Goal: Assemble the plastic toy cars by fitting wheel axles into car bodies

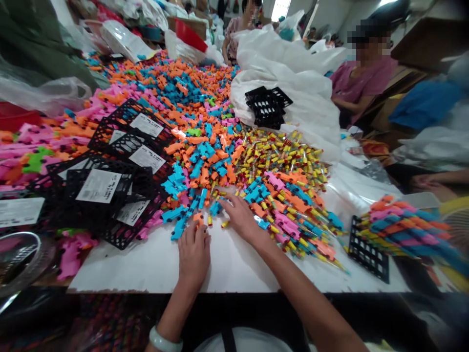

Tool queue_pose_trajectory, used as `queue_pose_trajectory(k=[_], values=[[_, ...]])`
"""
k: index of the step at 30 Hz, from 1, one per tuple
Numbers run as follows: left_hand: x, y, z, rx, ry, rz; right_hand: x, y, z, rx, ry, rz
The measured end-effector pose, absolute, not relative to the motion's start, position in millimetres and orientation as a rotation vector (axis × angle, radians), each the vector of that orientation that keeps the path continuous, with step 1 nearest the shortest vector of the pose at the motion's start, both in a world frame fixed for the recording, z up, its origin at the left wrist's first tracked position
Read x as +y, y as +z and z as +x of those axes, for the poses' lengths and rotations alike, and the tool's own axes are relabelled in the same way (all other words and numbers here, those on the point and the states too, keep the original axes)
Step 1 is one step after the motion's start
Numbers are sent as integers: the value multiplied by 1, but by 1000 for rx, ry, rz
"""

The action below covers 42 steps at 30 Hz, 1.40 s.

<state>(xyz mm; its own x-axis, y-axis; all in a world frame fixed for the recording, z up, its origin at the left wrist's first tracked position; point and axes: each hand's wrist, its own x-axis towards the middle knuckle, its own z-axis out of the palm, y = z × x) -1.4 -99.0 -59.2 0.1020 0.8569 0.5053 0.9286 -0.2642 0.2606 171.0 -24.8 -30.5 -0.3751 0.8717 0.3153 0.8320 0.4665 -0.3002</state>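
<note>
My left hand (194,252) is at the front of the white table with its fingers curled together. An orange toy car (198,218) shows at its fingertips, and the hand appears closed on it. My right hand (240,217) reaches in from the right over the near edge of the pile, fingers apart. Close to its fingertips lie a blue toy car (215,208) and a small yellow-and-red tube (224,224). Beyond both hands spreads a heap of orange and blue toy cars (205,151). Many clear tubes with yellow and red ends (282,154) lie behind my right hand.
Black lattice trays with white labels (98,186) are stacked at left. More black trays (267,105) rest on a white plastic sheet (289,63). Car-and-tube pieces (293,210) lie right of my hand. A filled black rack (368,249) stands at right. Two people sit beyond.
</note>
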Motion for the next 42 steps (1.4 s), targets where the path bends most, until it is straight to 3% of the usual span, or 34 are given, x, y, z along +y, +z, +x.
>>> queue_pose_trajectory(k=[7, 13, 18, 25, 42], values=[[-100, -59, -2, -1870, -919, -2227, -21, -26, 160, -2336, 388, -1227], [-100, -61, -3, -1822, -927, -2204, 26, -19, 163, -2304, 292, -1715], [-99, -62, -4, -1788, -912, -2179, 30, -11, 157, -2227, 317, -1832], [-98, -63, -5, -1801, -951, -2204, 25, -10, 129, -1999, 579, -2089], [-98, -69, -7, -1884, -1102, -2232, 40, -2, 120, -1809, 756, -2215]])
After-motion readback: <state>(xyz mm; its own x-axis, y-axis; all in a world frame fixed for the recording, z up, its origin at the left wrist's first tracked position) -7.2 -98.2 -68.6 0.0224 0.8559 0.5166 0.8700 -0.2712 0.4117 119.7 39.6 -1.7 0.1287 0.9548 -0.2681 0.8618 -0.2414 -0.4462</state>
